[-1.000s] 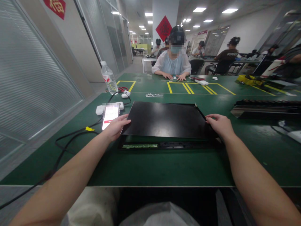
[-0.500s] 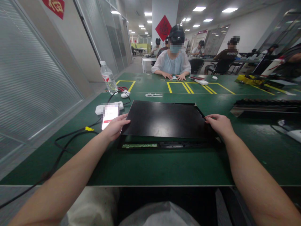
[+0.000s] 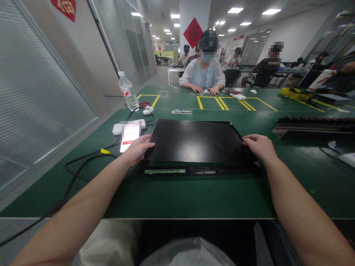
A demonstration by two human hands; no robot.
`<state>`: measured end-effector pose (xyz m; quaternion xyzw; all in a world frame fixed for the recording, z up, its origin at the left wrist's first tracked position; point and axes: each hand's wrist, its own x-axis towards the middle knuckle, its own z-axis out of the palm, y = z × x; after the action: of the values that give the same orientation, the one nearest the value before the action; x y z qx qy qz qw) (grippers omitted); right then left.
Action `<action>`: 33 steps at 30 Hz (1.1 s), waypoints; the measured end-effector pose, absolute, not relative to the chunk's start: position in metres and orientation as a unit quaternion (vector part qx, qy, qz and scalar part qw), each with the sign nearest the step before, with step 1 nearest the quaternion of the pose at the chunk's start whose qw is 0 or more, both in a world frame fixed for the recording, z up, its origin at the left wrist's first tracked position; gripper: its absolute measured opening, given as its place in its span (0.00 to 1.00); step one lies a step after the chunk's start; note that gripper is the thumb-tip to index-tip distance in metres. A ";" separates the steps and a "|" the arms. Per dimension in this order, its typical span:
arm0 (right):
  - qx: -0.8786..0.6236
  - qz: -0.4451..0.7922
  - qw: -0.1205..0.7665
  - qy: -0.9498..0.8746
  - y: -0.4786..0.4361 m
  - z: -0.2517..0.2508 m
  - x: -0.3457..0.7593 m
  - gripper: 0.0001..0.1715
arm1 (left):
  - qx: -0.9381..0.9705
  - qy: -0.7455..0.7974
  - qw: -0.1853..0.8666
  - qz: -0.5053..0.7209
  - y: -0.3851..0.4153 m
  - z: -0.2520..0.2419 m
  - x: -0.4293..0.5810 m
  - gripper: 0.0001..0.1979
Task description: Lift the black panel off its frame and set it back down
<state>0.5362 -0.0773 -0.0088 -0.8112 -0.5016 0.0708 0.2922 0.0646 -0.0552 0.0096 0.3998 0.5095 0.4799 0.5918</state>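
Note:
A flat, glossy black screen panel [image 3: 191, 142] lies at a slight tilt over a black frame [image 3: 216, 171], its near edge raised a little. My left hand [image 3: 138, 147] grips the panel's left edge, thumb on top and the fingers partly hidden beneath. At the right edge my right hand [image 3: 259, 146] is closed in a pinch near the corner of the panel and the frame's rim. Along the frame's near side shows a strip of green circuit board [image 3: 165, 171]. The far part of the frame is mostly covered by the panel.
A lit phone [image 3: 130, 137] leans by a white power strip [image 3: 116, 128] beside my left hand. Black cables [image 3: 74, 168] run across the left side. A water bottle [image 3: 128, 92] stands behind. Long dark strips [image 3: 316, 127] lie at right. A person [image 3: 203, 72] sits opposite.
The panel's near edge has sunk slightly toward the frame. My left hand has shifted a touch to the right; the right hand has hardly moved.

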 end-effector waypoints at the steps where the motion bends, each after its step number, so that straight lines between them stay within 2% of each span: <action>1: -0.812 0.069 0.292 -0.501 -0.077 -0.008 0.536 0.17 | 0.401 0.513 0.587 0.481 -0.055 0.010 0.066 0.20; 18: -0.806 0.059 0.294 -0.511 -0.078 -0.009 0.536 0.15 | 0.417 0.518 0.580 0.471 -0.055 0.008 0.063 0.19; 27: -0.806 -0.008 0.211 -0.553 -0.082 -0.004 0.524 0.19 | 0.422 0.527 0.565 0.475 -0.057 0.010 0.066 0.18; 33: -0.797 -0.033 0.195 -0.571 -0.084 -0.003 0.521 0.19 | 0.418 0.525 0.570 0.474 -0.057 0.009 0.065 0.19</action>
<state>0.5207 -0.0839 -0.0029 -0.7966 -0.5714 -0.0328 0.1947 0.0652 -0.0566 0.0092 0.4181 0.5248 0.4739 0.5702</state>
